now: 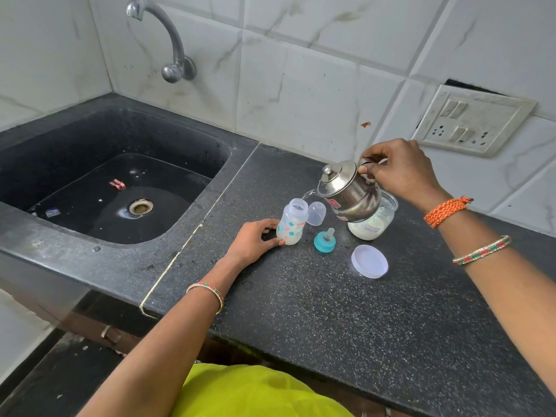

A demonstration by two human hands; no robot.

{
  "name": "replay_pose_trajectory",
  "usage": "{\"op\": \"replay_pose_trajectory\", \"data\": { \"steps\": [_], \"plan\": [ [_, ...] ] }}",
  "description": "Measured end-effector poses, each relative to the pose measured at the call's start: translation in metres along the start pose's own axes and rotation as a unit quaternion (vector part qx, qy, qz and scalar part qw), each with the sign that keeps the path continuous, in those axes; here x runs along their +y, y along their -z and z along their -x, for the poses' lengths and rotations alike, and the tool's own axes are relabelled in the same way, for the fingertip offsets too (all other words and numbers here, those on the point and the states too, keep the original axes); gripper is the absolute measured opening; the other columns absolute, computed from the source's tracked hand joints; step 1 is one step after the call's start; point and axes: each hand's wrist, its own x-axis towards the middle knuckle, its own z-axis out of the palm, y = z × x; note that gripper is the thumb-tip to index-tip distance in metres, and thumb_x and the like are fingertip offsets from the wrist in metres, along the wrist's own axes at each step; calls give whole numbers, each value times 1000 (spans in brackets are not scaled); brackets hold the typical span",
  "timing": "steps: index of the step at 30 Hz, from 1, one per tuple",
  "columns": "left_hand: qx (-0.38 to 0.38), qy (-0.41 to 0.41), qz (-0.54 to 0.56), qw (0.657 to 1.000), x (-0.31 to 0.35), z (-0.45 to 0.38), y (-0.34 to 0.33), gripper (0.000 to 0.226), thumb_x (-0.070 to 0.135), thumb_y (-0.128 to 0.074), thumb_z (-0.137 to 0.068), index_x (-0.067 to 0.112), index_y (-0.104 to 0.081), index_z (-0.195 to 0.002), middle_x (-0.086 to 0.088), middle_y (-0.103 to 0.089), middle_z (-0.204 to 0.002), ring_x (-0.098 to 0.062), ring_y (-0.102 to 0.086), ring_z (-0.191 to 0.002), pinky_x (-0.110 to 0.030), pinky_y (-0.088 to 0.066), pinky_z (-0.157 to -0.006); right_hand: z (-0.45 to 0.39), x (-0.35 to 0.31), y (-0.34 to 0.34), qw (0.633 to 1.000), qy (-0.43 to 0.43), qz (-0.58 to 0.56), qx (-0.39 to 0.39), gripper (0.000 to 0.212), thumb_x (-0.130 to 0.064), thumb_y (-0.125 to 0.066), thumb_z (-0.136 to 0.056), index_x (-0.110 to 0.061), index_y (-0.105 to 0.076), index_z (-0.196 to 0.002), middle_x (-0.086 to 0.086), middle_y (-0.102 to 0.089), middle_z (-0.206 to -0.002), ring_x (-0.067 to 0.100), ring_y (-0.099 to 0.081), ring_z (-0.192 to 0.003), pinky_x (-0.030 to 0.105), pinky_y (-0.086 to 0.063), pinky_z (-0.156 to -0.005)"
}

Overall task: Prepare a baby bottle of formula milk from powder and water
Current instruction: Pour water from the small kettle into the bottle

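Near the black speckled bench's (331, 311) back edge, the left hand (251, 242) grips a translucent patterned baby bottle (291, 222); the right hand (400, 170) grasps a tilted steel kettle (346, 191), pouring water in.

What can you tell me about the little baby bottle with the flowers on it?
The baby bottle is small, cloudy see-through plastic with teal and orange flower prints. It stands upright on the black speckled counter, its top open with no teat on. The left hand touches its lower side. Water runs into its mouth from a tilted steel kettle held by the right hand. It looks whitish inside.
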Motion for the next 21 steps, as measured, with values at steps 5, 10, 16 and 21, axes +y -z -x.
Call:
{"op": "replay_pose_trajectory", "data": {
  "steps": [5, 10, 16, 21],
  "plan": [
    [1, -1, -5, 1000, 0, 0, 1, 55, 25, -74, -79, 16, -55, -129, 1, -62, -128, -13, -58, -116, -23, -44, -99, 0, 0, -3, 1000, 1, -1, -2, 20, -24, -72, -81, -17, -73, -100, 4, -73, -100, 22, -63, -96, 29, -42, -78],
    [2, -4, -8, 1000, 1, 0, 0, 55, 25, -74, -79, 15, -55, -130, 0, -62, -128, -13, -58, -115, -28, -46, -101, -2, 1, -4, 1000, 1, -6, -5, 20, -23, -72, -80, -17, -73, -99, 4, -73, -98, 22, -64, -95, 30, -43, -78],
    [3, -9, -6, 1000, 2, 1, 1, 53, 24, -75, -79, 15, -56, -128, 0, -63, -126, -12, -59, -114, -26, -45, -101, -2, 3, -6, 1000, -6, -11, -4, 18, -22, -73, -80, -18, -73, -97, 3, -73, -96, 22, -64, -94, 31, -45, -78],
    [2, -3, -8, 1000, 3, 1, 1, 53, 24, -74, -79, 15, -56, -129, 0, -63, -127, -12, -58, -115, -25, -45, -100, -2, 4, -8, 1000, -3, -13, -5, 20, -22, -73, -80, -17, -73, -100, 4, -73, -98, 23, -64, -95, 35, -49, -83]
  ]
}}
